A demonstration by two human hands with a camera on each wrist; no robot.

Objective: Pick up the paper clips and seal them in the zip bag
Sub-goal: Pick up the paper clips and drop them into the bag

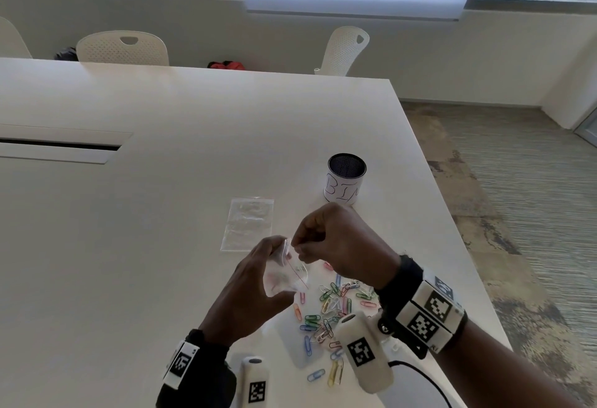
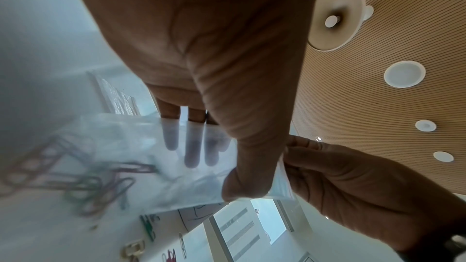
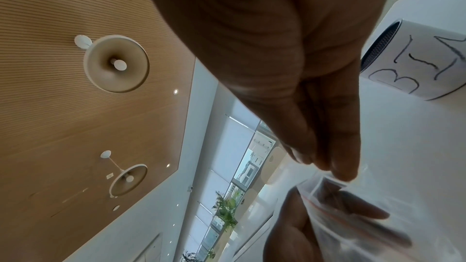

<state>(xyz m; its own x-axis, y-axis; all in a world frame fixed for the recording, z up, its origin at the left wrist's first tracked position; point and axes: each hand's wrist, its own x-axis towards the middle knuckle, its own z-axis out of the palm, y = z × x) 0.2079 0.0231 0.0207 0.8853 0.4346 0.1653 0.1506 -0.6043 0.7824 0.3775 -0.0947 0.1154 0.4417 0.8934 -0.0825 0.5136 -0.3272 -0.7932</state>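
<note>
A small clear zip bag [image 1: 286, 273] with a red line along its mouth is held above the table between both hands. My left hand [image 1: 255, 288] grips it with the thumb on one face and the fingers behind it [image 2: 191, 146]. My right hand [image 1: 326, 239] pinches the bag's top edge at the mouth [image 3: 327, 178]. A few paper clips show blurred inside the bag [image 2: 75, 176]. Several coloured paper clips [image 1: 326, 314] lie scattered on the table below and right of the bag.
A second clear zip bag [image 1: 248, 223] lies flat on the white table [image 1: 161, 214]. A mesh cup labelled BIN [image 1: 345, 180] stands behind my right hand. The table's right edge runs close by. Chairs stand at the far side.
</note>
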